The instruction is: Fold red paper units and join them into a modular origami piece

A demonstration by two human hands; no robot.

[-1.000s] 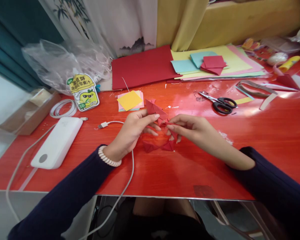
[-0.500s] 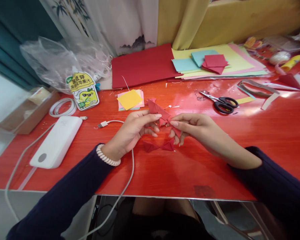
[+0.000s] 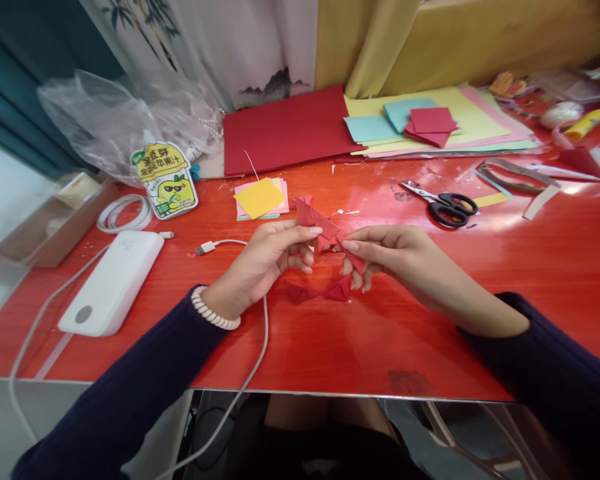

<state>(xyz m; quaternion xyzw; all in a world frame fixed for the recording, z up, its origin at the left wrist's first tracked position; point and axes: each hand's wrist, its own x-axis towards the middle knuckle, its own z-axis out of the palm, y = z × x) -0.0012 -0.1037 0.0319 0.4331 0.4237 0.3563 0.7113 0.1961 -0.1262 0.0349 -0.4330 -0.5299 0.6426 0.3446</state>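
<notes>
Red table (image 3: 530, 267), both hands pinching folded red paper (image 3: 316, 217), folds partly finger-hidden.

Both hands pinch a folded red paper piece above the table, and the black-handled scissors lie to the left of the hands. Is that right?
Not quite. In the head view the black-handled scissors lie to the right of the hands, not the left. The left hand and right hand do pinch the folded red paper piece.

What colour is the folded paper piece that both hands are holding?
The folded paper piece is dark red, seen best in the head view, pinched between the left hand and right hand.
</notes>
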